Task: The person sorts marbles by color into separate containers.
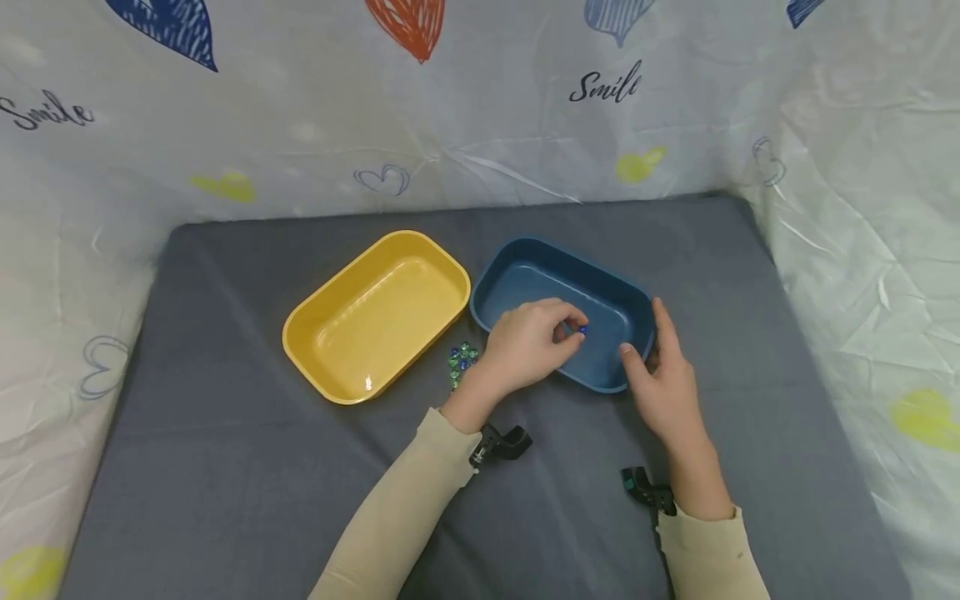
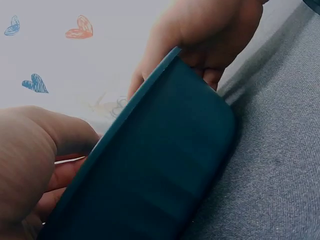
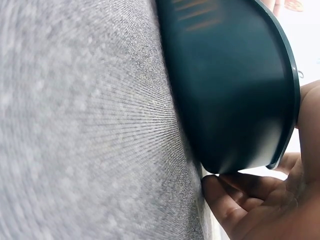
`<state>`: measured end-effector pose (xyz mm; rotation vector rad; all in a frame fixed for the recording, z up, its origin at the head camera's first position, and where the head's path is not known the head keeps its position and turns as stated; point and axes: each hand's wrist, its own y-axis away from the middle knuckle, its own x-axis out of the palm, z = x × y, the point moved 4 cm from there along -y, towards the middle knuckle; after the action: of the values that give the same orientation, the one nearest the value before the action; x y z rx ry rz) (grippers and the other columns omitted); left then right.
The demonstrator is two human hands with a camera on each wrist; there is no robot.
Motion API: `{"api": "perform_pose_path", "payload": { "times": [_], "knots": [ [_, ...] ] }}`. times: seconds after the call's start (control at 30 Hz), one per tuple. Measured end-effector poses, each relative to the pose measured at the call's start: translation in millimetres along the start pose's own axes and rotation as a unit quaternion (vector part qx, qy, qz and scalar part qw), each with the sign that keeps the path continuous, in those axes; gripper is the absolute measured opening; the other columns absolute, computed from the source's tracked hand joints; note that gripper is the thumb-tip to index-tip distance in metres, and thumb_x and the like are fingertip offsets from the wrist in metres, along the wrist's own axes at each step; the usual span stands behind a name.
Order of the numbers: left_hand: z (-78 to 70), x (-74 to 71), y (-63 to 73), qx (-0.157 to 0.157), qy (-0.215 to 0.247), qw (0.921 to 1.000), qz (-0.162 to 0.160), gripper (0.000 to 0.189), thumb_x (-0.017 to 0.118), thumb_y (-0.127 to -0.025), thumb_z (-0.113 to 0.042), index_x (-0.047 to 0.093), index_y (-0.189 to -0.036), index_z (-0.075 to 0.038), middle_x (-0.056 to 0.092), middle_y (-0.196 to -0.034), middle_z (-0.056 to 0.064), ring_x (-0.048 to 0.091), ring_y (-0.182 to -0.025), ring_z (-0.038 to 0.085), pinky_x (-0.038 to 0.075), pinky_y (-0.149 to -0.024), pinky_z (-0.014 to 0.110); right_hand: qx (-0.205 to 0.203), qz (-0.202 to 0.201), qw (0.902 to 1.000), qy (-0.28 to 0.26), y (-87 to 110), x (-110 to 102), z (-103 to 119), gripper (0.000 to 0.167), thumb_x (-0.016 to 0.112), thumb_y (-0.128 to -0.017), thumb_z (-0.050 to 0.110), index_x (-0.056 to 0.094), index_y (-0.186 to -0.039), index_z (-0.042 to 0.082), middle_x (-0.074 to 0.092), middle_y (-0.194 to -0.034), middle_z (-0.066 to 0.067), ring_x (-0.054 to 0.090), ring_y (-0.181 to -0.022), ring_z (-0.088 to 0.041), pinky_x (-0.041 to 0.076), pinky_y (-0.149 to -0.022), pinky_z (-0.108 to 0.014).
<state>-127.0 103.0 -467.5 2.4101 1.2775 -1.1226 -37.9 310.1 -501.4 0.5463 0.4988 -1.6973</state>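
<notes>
Over the blue tray [image 1: 540, 279], my left hand [image 1: 531, 340] pinches a small blue marble [image 1: 583, 330] between thumb and index finger. The same marble is hidden by the tray's wall in the left wrist view. My right hand [image 1: 666, 390] holds the tray's right end, the thumb at the near corner and the other fingers around the outer wall. Seen from the right wrist, those fingers [image 3: 225, 202] lie against the outside of the end wall. Beside my left wrist, several green and blue glass marbles [image 1: 462, 357] lie loose on the cloth, partly covered by the forearm.
A yellow tray [image 1: 382, 325] stands left of the blue one, their near corners almost touching. Grey cloth [image 1: 247, 467] covers the table. A white printed curtain [image 1: 495, 108] hangs behind and at both sides. Black wrist cameras [image 1: 501, 443] are strapped to both wrists.
</notes>
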Motion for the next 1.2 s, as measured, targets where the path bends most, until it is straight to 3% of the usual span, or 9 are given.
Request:
{"api": "perform_pose_path", "payload": {
  "times": [0.17,0.27,0.37,0.53,0.83,0.87,0.97,1.03,1.2],
  "knots": [
    [-1.2,4.1,-1.1,0.014,-0.050,0.9986,0.011,0.017,0.074,-0.105,-0.024,0.082,-0.119,-0.019,0.075,-0.108,-0.010,0.063,-0.085,0.000,0.048,-0.063,0.021,-0.007,-0.005,0.9999,0.008,-0.2,-1.8,-0.3,0.079,0.059,-0.114,0.035,0.013,-0.177,0.027,0.049,-0.162,-0.025,0.067,-0.091,-0.033,0.046,-0.069,-0.030],
    [-1.3,5.4,-0.7,0.022,-0.079,0.9964,0.023,0.018,0.075,-0.105,-0.026,0.082,-0.120,-0.020,0.076,-0.110,-0.010,0.065,-0.088,0.002,0.049,-0.066,0.020,-0.008,-0.008,0.9999,0.011,-0.1,-1.4,0.4,0.078,0.059,-0.114,0.035,0.014,-0.177,0.028,0.068,-0.121,-0.027,0.058,-0.069,-0.025,0.043,-0.061,-0.031],
    [-1.4,6.2,-0.5,0.030,-0.100,0.9941,0.029,0.019,0.075,-0.105,-0.028,0.083,-0.120,-0.021,0.077,-0.110,-0.010,0.067,-0.090,0.003,0.050,-0.068,0.021,-0.007,-0.010,0.9999,0.009,-0.1,-1.0,1.1,0.078,0.060,-0.114,0.035,0.015,-0.177,0.030,0.060,-0.084,-0.019,0.047,-0.055,-0.021,0.039,-0.054,-0.033],
    [-1.1,8.1,-0.8,0.034,-0.119,0.9917,0.033,0.020,0.075,-0.105,-0.031,0.083,-0.121,-0.022,0.077,-0.111,-0.010,0.068,-0.091,0.003,0.052,-0.070,0.022,-0.006,-0.013,0.9999,0.008,-0.5,-1.3,0.7,0.078,0.061,-0.113,0.035,0.015,-0.177,0.031,0.045,-0.066,-0.009,0.040,-0.052,-0.018,0.037,-0.051,-0.034],
    [-2.3,8.4,-0.6,0.036,-0.112,0.9926,0.030,0.020,0.075,-0.105,-0.030,0.082,-0.121,-0.021,0.077,-0.110,-0.010,0.068,-0.089,0.003,0.050,-0.067,0.021,-0.004,-0.010,0.9999,0.012,0.8,-2.1,1.1,0.079,0.060,-0.114,0.036,0.014,-0.177,0.032,0.058,-0.091,-0.016,0.040,-0.052,-0.016,0.037,-0.053,-0.034],
    [-2.2,8.5,-0.6,0.035,-0.111,0.9927,0.030,0.020,0.075,-0.105,-0.030,0.082,-0.121,-0.021,0.077,-0.110,-0.010,0.067,-0.089,0.003,0.050,-0.067,0.021,-0.002,-0.009,0.9999,0.012,0.8,-2.0,1.0,0.079,0.060,-0.114,0.037,0.014,-0.177,0.032,0.052,-0.081,-0.014,0.038,-0.050,-0.016,0.036,-0.052,-0.034],
    [-1.9,8.8,-0.5,0.034,-0.109,0.9930,0.030,0.020,0.075,-0.105,-0.030,0.082,-0.122,-0.021,0.077,-0.110,-0.010,0.068,-0.090,0.003,0.050,-0.068,0.021,-0.001,-0.008,0.9999,0.013,0.9,-2.0,0.7,0.078,0.059,-0.114,0.036,0.013,-0.177,0.032,0.049,-0.078,-0.013,0.037,-0.049,-0.016,0.036,-0.051,-0.034],
    [-1.7,9.1,-0.4,0.035,-0.108,0.9931,0.031,0.020,0.075,-0.105,-0.030,0.082,-0.122,-0.021,0.077,-0.110,-0.010,0.067,-0.090,0.003,0.050,-0.068,0.021,-0.004,-0.008,0.9999,0.013,1.1,-2.0,0.8,0.078,0.059,-0.114,0.036,0.013,-0.177,0.030,0.060,-0.098,-0.017,0.040,-0.051,-0.016,0.037,-0.053,-0.034],
    [-2.8,6.0,0.2,0.040,-0.100,0.9938,0.026,0.019,0.074,-0.106,-0.027,0.082,-0.120,-0.020,0.076,-0.108,-0.009,0.066,-0.085,0.003,0.049,-0.064,0.021,-0.007,-0.007,0.9999,0.010,0.5,-1.6,1.5,0.079,0.059,-0.114,0.036,0.013,-0.177,0.028,0.064,-0.129,-0.029,0.053,-0.066,-0.019,0.042,-0.058,-0.033]
  ]
}}
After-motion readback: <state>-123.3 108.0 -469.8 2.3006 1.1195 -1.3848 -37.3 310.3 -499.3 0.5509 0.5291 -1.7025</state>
